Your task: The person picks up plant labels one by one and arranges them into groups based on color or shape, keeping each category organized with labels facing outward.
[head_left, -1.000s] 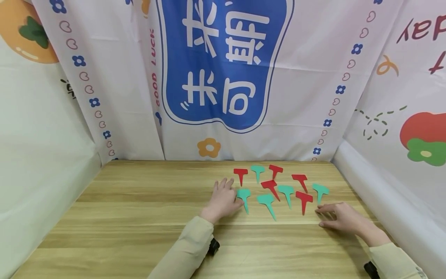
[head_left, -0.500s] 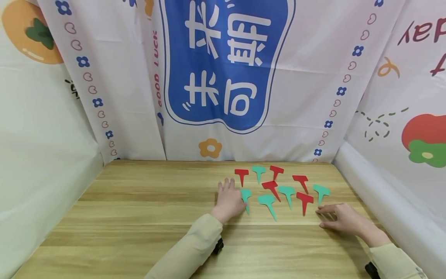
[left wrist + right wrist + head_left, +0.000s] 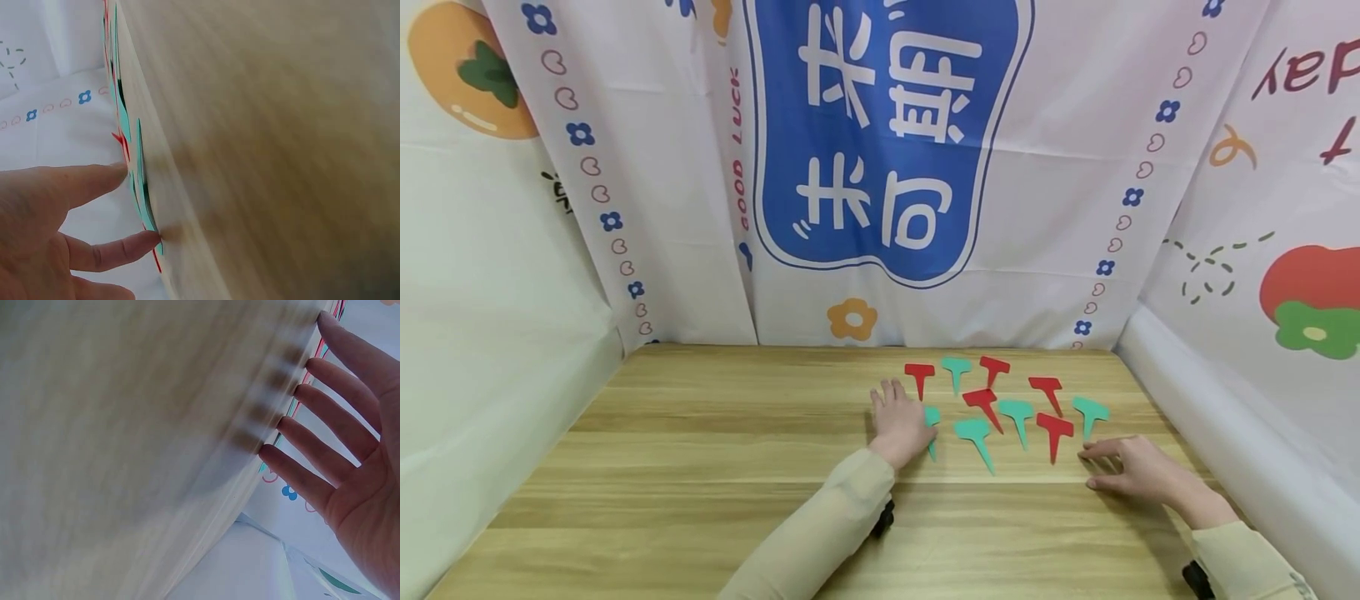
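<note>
Several flat T-shaped plant labels, some red and some teal, lie on the wooden table (image 3: 700,433). At the group's left end, my left hand (image 3: 901,423) lies partly over a teal plant label (image 3: 932,415), hiding its left part. In the left wrist view, thumb and fingers are apart, and one fingertip touches or nearly touches a teal plant label (image 3: 142,187). My right hand (image 3: 1138,471) has its fingers extended and spread, tips at the tabletop, just in front of the rightmost teal plant label (image 3: 1090,410). Nothing is in its grasp.
A red plant label (image 3: 1055,429) and a teal plant label (image 3: 976,433) lie between the hands, with others behind. Printed white cloth (image 3: 1037,208) stands at the table's back edge, with more cloth at both sides.
My left hand has shifted right and slightly farther back, covering more of the leftmost teal plant label. My right hand has stayed in place.
</note>
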A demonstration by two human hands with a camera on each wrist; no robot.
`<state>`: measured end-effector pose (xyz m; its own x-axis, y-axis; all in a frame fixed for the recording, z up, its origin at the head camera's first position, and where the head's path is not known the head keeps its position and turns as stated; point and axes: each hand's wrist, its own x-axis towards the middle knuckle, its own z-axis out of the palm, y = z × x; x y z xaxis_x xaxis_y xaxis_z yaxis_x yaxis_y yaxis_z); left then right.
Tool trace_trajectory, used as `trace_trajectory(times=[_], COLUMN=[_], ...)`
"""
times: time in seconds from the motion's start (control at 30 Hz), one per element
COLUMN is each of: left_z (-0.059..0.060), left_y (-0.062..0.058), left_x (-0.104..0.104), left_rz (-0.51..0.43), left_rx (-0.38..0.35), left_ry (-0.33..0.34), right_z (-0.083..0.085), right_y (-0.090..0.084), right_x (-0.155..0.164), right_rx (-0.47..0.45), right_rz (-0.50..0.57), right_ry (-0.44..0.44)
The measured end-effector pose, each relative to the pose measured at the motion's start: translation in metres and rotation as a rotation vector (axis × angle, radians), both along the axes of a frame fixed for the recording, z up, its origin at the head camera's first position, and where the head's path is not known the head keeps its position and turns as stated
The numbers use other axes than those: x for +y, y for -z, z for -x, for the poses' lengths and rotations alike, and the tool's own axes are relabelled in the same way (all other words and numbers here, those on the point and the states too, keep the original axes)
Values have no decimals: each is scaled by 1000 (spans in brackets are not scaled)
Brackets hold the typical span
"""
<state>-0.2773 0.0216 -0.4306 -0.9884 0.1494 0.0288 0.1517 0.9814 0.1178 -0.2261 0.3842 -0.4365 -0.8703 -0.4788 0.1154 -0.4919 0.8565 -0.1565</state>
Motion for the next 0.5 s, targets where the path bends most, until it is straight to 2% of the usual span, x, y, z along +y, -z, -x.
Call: trace_trajectory(times=[0.37,0.5], left_z=[6,6], left_y=[-1,-1], left_x=[7,8], left_rz=[2,12], left_rx=[-34,-24], left_ry=[-47,-55], right_z=[0,1], right_y=[0,1], right_x=[1,1], right_rx=[44,41], right_rz=[-19,-20], right_ry=[-20,-20])
